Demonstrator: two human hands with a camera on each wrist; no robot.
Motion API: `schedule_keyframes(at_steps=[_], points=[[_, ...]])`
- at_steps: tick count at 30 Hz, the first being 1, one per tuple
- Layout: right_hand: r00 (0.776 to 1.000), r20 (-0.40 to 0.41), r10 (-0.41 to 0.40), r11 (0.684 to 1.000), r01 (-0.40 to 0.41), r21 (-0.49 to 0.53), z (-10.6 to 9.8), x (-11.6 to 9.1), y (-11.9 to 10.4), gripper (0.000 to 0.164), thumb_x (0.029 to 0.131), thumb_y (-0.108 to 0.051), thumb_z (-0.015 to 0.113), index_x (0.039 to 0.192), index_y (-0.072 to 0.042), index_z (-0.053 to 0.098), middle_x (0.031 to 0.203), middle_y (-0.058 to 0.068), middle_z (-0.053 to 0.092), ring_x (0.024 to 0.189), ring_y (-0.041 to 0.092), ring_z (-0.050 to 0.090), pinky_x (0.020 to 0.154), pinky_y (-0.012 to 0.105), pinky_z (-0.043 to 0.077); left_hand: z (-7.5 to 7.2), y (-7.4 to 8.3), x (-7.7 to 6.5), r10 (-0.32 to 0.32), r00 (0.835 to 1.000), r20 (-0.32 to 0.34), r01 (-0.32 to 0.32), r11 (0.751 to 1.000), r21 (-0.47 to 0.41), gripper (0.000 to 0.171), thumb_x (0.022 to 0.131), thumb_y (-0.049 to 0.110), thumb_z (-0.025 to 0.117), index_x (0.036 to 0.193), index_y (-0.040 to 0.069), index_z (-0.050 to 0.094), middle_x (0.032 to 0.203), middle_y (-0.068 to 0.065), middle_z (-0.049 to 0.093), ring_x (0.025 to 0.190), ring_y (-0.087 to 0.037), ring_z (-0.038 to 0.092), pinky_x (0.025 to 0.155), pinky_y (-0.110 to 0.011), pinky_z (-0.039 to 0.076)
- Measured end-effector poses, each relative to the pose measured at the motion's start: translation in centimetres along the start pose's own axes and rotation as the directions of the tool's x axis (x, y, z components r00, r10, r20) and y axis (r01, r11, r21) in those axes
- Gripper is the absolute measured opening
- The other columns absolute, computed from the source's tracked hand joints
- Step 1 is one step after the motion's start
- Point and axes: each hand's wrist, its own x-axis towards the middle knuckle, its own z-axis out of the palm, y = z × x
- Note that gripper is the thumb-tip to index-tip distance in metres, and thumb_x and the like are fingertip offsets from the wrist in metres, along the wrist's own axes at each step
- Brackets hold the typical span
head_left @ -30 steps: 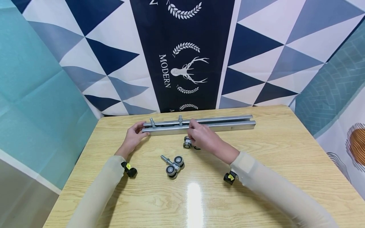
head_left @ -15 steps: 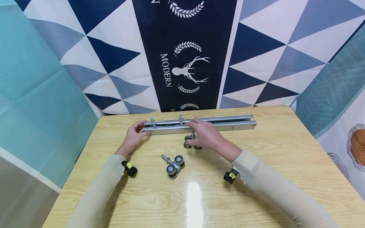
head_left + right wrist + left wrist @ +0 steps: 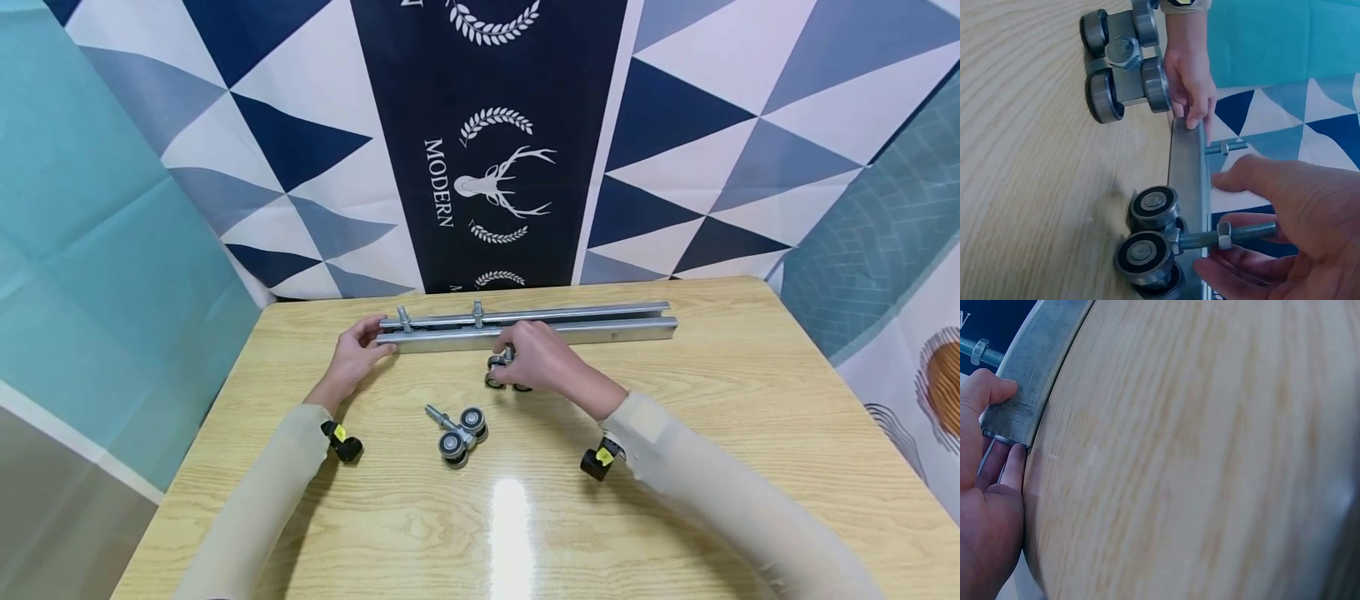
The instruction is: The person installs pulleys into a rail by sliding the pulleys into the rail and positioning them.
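A steel track [image 3: 637, 331] with a slot along its top lies across the back of the table. My left hand [image 3: 354, 350] grips its left end; in the left wrist view the thumb presses the side and fingers reach under the end. Two bolts [image 3: 477, 313] stand up from the slot. In front of the track, a four-wheeled trolley roller [image 3: 1147, 250] stands on its wheels, its threaded bolt and nut upright. My right hand [image 3: 542, 358] surrounds that bolt, thumb apart from it; fingertip contact is unclear. Another roller [image 3: 461, 437] lies nearer, its bolt pointing left.
The wooden table [image 3: 420, 533] reaches toward the viewer. A patterned cloth [image 3: 300, 167] hangs behind the track, with a teal sheet [image 3: 112, 250] on the left. Small black cameras [image 3: 597, 460] sit on both wrists.
My right hand's fingers spread beside the standing roller, then drew in slightly around its bolt. My left hand keeps its grip on the track. The rollers stay in place.
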Motion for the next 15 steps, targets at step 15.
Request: schedule_keyframes(at_steps=[15], points=[[0.996,-0.027,-0.080,0.993,0.078,-0.090,-0.08,0.85,-0.42,0.012,0.070,-0.004,0.076,0.069,-0.015,0.079,0.085,0.001,0.078,0.057,0.013,0.058,0.059,0.030,0.054,0.07,0.30,-0.33,-0.012,1.000,0.001,0.012,1.000,-0.010,0.064,0.085,-0.001,0.073,0.145,0.005,0.050,0.144,-0.019,0.051,0.129,-0.030,0.046,0.121,-0.044,0.034]])
